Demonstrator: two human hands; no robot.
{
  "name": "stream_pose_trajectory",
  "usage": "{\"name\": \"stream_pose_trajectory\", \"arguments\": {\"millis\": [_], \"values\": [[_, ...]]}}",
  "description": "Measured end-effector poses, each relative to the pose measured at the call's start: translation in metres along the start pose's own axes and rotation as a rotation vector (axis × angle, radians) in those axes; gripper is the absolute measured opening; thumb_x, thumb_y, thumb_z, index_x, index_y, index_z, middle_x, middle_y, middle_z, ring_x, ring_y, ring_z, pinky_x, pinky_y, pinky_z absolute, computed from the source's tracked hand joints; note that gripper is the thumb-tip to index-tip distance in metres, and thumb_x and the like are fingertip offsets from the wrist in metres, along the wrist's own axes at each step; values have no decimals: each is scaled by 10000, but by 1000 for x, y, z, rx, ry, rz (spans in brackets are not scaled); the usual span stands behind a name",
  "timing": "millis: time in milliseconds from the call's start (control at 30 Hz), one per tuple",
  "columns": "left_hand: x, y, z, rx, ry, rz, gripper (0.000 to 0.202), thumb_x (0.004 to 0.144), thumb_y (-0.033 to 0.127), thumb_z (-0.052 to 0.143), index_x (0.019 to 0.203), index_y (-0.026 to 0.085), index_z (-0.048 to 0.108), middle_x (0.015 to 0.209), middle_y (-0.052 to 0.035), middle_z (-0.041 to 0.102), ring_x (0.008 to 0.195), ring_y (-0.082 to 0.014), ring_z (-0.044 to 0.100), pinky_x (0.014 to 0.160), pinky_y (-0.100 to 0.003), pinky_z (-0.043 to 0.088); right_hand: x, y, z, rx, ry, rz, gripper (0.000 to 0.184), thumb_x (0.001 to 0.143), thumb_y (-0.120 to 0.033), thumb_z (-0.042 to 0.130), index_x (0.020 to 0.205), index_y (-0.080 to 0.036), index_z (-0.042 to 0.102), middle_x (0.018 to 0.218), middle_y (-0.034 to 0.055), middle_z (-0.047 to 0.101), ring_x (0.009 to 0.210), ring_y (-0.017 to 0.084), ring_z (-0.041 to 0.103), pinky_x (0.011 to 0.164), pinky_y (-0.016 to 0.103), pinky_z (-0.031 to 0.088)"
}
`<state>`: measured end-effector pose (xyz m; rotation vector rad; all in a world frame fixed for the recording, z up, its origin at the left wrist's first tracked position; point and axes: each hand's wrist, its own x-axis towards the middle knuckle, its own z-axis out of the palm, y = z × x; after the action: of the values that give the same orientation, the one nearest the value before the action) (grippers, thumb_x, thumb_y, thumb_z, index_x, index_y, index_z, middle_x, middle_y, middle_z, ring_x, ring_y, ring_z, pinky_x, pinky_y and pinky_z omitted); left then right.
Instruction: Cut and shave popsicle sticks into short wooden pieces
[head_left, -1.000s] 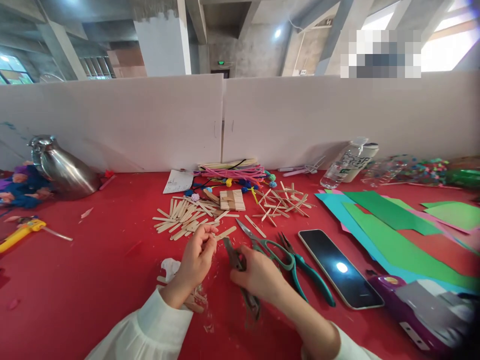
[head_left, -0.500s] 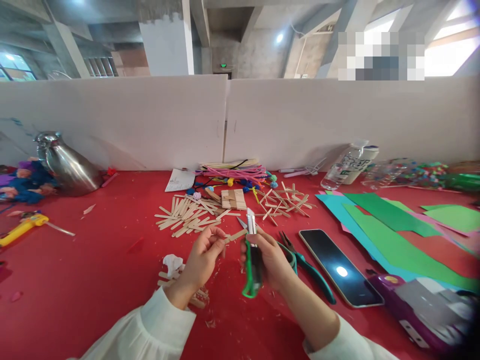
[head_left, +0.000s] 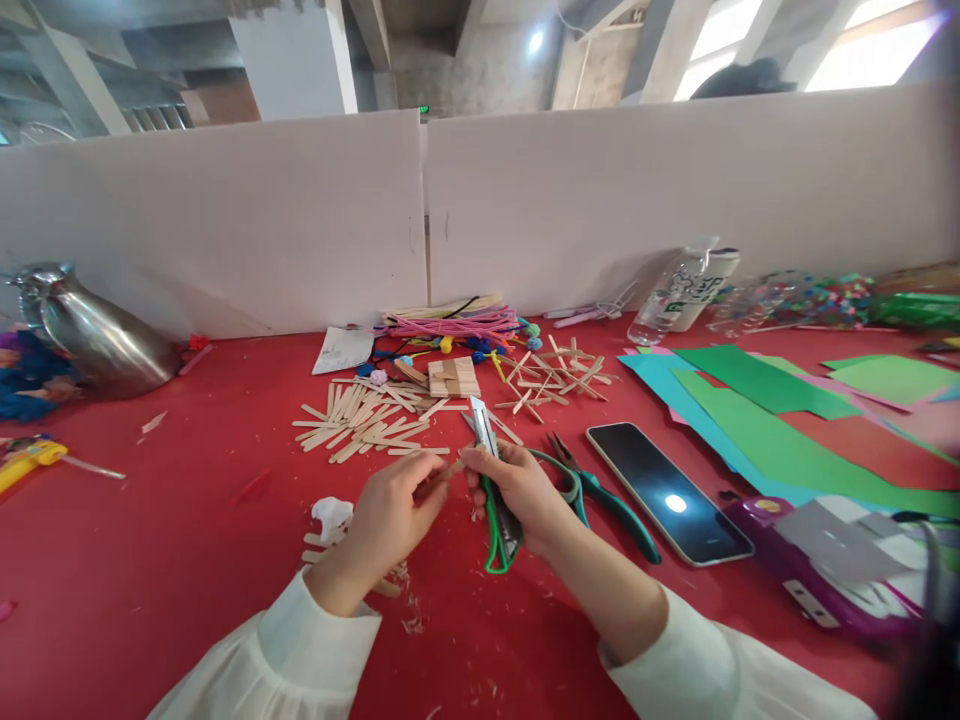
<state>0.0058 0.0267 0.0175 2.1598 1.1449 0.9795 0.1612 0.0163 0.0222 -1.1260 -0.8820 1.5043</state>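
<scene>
Hands have drawn closer since the earlier frame. Left hand point(head_left: 390, 515) pinches a wooden stick point(head_left: 444, 473) in its fingertips, the tip meeting the utility knife point(head_left: 495, 515) (blade out, pointing 12 o'clock), which the right hand point(head_left: 521, 490) grips in a fist. Pliers point(head_left: 607, 500) lie at 3 o'clock and a stick pile point(head_left: 360, 425) at 11.

1. Table cover point(head_left: 187, 560): plain red, whole lower frame.
2. Utility knife point(head_left: 499, 528), centre: green handle, silver blade.
3. Held stick point(head_left: 444, 474) and craft sticks point(head_left: 360, 425), centre: pale wood.
4. Pliers point(head_left: 615, 510), right of centre: teal handles.
5. Phone point(head_left: 667, 490): glossy black.
6. Paper sheets point(head_left: 757, 385), right: green, teal, pink.
7. Pipe cleaners point(head_left: 457, 325), upper centre: mostly pink.
8. Jug point(head_left: 97, 335), left: silver.
9. Sleeves point(head_left: 300, 650), bottom: white.
</scene>
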Motion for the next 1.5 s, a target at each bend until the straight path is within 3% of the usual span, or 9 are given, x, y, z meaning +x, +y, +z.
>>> {"name": "stream_pose_trajectory", "arguments": {"millis": [100, 267, 467, 567, 633, 700, 1000, 1267, 1500], "values": [[2, 0, -4, 61, 30, 27, 147, 803, 228, 511, 803, 215, 657, 771, -45, 663, 710, -177, 594, 654, -259, 413, 0, -1, -2, -138, 23, -59, 310, 652, -444, 638, 640, -199, 450, 446, -93, 443, 359, 64, 396, 364, 195, 340], [-1, -5, -7, 146, -39, -125, 96, 758, 239, 559, 712, 204, 635, 612, -11, 631, 533, -155, 552, 489, -227, 327, -1, -7, -12, -815, 111, -309, 82, 737, -281, 479, 759, -212, 439, 532, -74, 422, 456, 100, 414, 447, 219, 309], [-9, -4, -2, 333, -217, -180, 99, 747, 183, 533, 652, 189, 560, 654, -21, 589, 590, -165, 534, 523, -244, 309, -22, -18, -21, -1323, 83, -306, 148, 750, -201, 422, 881, -181, 488, 623, 12, 581, 560, 183, 572, 503, 262, 387], [-13, 6, 3, 447, -319, -139, 139, 773, 180, 498, 641, 177, 540, 760, -36, 570, 692, -172, 545, 578, -256, 334, -45, -15, -26, -1296, 30, -341, 355, 754, -195, 444, 1105, -167, 486, 889, 80, 679, 752, 219, 662, 622, 307, 490], [-16, 11, 5, 470, -363, -122, 138, 786, 171, 474, 663, 178, 535, 768, -24, 552, 654, -149, 528, 566, -252, 327, -61, -5, -29, -1243, -39, -432, 441, 780, -176, 420, 1220, -190, 441, 1150, 104, 625, 1001, 218, 623, 783, 330, 505], [-18, 13, 6, 473, -388, -104, 137, 792, 158, 455, 677, 181, 525, 750, -10, 539, 608, -130, 505, 547, -249, 314, -76, 7, -29, -1222, -59, -462, 462, 816, -149, 370, 1273, -206, 414, 1216, 95, 597, 1069, 199, 595, 829, 339, 511], [-23, 0, 8, 367, -370, -76, 158, 809, 176, 490, 655, 182, 526, 699, 9, 556, 680, -140, 532, 600, -250, 349, -106, 47, -17, -1454, 74, -615, 465, 850, -111, 314, 1299, -101, 435, 982, 131, 681, 674, 188, 695, 481, 251, 563], [-25, 1, 10, 342, -338, -83, 154, 794, 127, 485, 667, 182, 551, 720, 9, 580, 702, -140, 558, 626, -250, 377, -109, 55, -12, -1542, 101, -631, 449, 840, -110, 333, 1273, -111, 454, 939, 88, 683, 545, 150, 665, 370, 212, 502], [-27, 0, 11, 342, -323, -61, 156, 803, 135, 473, 668, 182, 536, 721, 7, 575, 704, -142, 551, 630, -258, 384, -110, 54, -10, -1531, 143, -614, 444, 838, -119, 329, 1261, -130, 466, 960, 89, 684, 583, 155, 676, 367, 204, 498]]}}
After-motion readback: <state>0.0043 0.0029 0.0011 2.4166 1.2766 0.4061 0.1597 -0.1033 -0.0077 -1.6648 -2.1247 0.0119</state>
